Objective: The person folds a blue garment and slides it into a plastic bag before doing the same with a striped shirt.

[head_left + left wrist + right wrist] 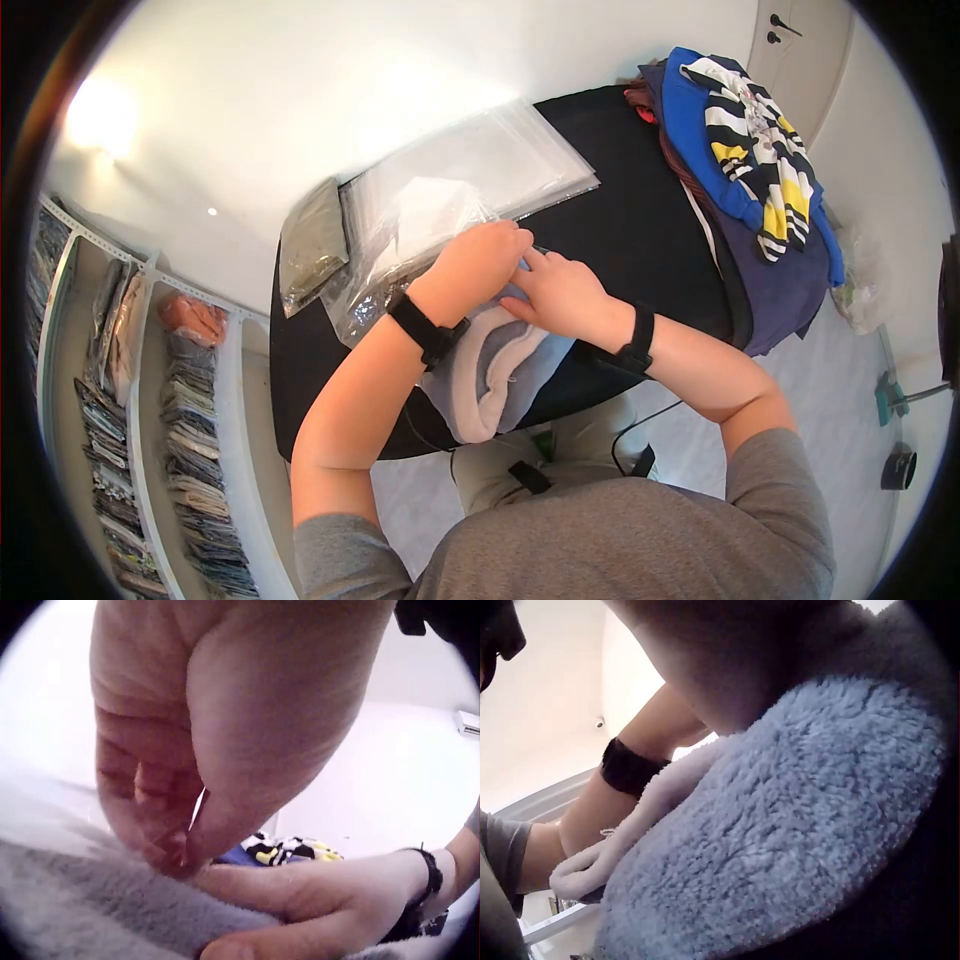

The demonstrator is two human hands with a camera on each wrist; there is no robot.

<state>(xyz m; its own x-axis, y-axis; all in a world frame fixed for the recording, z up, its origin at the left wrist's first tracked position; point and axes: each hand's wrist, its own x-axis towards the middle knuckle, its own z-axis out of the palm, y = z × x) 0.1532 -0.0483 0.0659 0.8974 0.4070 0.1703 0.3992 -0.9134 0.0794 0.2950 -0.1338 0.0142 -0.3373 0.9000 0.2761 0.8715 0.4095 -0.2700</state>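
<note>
A folded fluffy garment, blue-grey with a cream trim, lies at the table's near edge in the head view. Above its far side, my left hand bends its fingers down. The left wrist view shows that thumb and fingertips coming together at the grey pile. My right hand rests on the garment from the right, index finger fairly straight and thumb spread apart. Both hands' fingertips meet there. Blue-grey pile fills much of the right wrist view. A clear plastic bag lies beside and beyond the left hand.
A stack of clear plastic bags lies at the back of the black table. Left of it is a bagged olive item. Clothes, including a striped garment, are heaped at the right. Shelves with packed clothes stand left.
</note>
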